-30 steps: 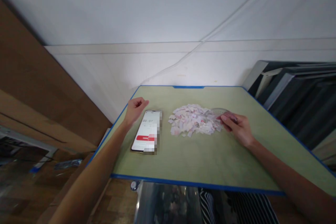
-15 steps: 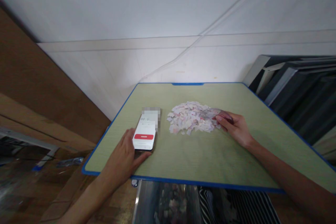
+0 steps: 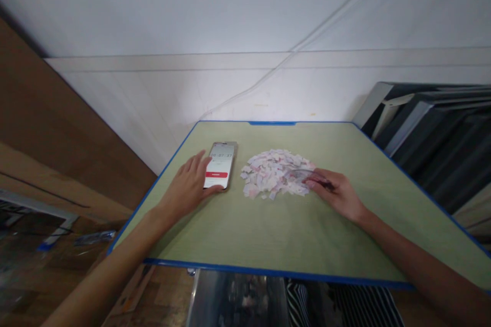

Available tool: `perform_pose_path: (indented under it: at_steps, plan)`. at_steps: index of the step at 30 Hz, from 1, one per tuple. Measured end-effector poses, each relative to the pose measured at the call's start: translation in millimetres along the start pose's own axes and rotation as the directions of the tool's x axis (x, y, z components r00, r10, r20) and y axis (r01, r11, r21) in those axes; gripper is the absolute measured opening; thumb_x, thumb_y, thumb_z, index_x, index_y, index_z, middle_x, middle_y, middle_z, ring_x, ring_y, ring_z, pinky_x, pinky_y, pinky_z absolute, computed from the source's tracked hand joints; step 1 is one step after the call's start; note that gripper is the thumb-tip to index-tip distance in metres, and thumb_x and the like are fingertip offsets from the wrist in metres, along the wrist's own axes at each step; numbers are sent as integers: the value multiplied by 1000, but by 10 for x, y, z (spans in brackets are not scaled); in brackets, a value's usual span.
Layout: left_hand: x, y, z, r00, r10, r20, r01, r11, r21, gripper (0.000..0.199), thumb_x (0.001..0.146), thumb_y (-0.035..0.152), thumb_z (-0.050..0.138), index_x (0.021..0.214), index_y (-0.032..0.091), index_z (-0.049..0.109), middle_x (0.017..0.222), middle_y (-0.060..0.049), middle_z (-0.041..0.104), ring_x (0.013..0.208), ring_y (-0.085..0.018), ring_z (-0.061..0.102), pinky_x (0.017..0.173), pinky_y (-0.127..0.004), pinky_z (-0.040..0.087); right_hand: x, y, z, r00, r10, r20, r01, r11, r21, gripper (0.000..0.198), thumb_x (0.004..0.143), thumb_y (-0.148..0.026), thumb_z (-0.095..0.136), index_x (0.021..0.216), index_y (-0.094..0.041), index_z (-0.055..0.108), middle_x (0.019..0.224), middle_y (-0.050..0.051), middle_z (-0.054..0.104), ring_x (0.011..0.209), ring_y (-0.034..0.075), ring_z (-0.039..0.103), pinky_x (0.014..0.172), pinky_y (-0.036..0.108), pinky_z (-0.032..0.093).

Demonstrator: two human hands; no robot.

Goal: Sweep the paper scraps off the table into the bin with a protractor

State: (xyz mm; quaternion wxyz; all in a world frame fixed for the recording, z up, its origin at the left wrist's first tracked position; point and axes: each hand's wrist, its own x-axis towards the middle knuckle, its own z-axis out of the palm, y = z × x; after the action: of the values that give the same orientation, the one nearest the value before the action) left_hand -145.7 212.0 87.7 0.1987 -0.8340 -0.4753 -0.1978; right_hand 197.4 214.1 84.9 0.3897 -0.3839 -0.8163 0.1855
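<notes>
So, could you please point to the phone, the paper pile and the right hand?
phone (image 3: 221, 164): head view, on the middle of its screen.
paper pile (image 3: 268, 176): head view, on the scraps near the pile's middle.
right hand (image 3: 339, 195): head view, on the back of the hand.

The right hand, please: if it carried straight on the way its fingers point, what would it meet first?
Most likely the pile of paper scraps: the right hand points left into it, a clear object in its fingertips.
</notes>
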Motion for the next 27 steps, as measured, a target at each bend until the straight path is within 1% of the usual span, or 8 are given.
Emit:
perform_pose_path:
  at_steps: [2,3,5,10,15,18,20,27]
  plan:
    - [134,79,-87,976,183,-119,-182,983,17,21,87,31,40,87,12,50,88,-13,58,81,-23,55,67,-33,45,3,-35,13,992,-97,82,96,995,11,20,85,-28,48,73,-16,59,64,2,52,57,11,48,52,23,38]
    - [210,127,-111,944,283,-168,-279,959,48,19,87,23,38,73,16,49,71,-6,57,67,-18,54,58,-28,42,4,-52,21,984,-130,120,128,991,24,18,85,-26,48,75,-16,59,65,2,53,59,11,49,53,23,38]
    - [357,214,-106,869,425,-255,-414,905,98,26,85,17,40,59,19,43,56,0,51,51,-13,47,48,-25,35,4,-82,35,973,-162,165,157,987,42,17,85,-23,48,76,-16,60,69,4,55,62,12,51,54,23,39]
    - [494,241,48,795,339,-503,-368,929,43,32,79,12,49,51,19,33,45,4,41,41,-9,36,42,-23,26,-16,-116,35,951,-191,242,178,981,75,18,84,-20,49,68,-15,56,61,2,51,55,10,46,49,22,36]
    - [351,133,107,746,466,-476,-496,865,70,31,79,12,47,51,19,34,46,5,44,41,-9,38,41,-22,27,-16,-125,34,958,-181,221,165,982,87,18,85,-21,47,71,-15,56,66,3,53,60,11,49,53,23,38]
    - [340,144,131,719,539,-440,-574,817,62,32,79,13,47,51,19,35,45,5,45,42,-9,40,42,-22,28,-2,-120,48,948,-187,259,170,982,85,20,85,-22,48,68,-15,55,63,2,52,56,11,47,50,22,37]
    - [367,170,152,707,566,-424,-605,794,51,32,80,12,47,51,19,35,45,5,45,42,-9,40,42,-22,28,5,-116,55,957,-176,231,164,984,68,20,85,-22,47,68,-16,55,63,2,51,57,11,47,50,22,37]
    - [410,151,153,710,557,-431,-589,805,70,32,80,13,49,51,19,36,46,5,46,42,-8,41,42,-22,28,10,-146,39,953,-167,254,157,986,62,22,86,-26,45,69,-17,55,63,1,49,57,11,47,51,23,37]
